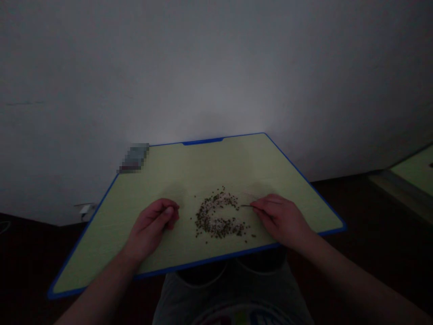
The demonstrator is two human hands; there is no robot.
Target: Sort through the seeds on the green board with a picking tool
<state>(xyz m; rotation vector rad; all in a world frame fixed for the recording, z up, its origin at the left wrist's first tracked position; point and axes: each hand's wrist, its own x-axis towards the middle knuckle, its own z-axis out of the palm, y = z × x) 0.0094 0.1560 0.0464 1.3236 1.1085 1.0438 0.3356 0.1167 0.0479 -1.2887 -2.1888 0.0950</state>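
A loose, C-shaped spread of small dark and pale grains [221, 225] lies on the yellow-green tabletop [216, 169], open toward the right. To its left, my left hand [157, 221] is closed, thumb pressed against the fingers. A small dark speck shows at its fingertips, too dim to name. On the other side, my right hand [279, 216] pinches a thin dark stick [246, 206], whose tip points left toward the grains at the gap in the C. Its far part is mostly hidden by the fingers.
Blue edging [203, 141] borders the table, which stands near a pale wall [216, 67]. A pixelated flat object [134, 158] rests at the table's back left corner. Below the left edge is a white plug [86, 209] by the wall. My legs are under the front edge.
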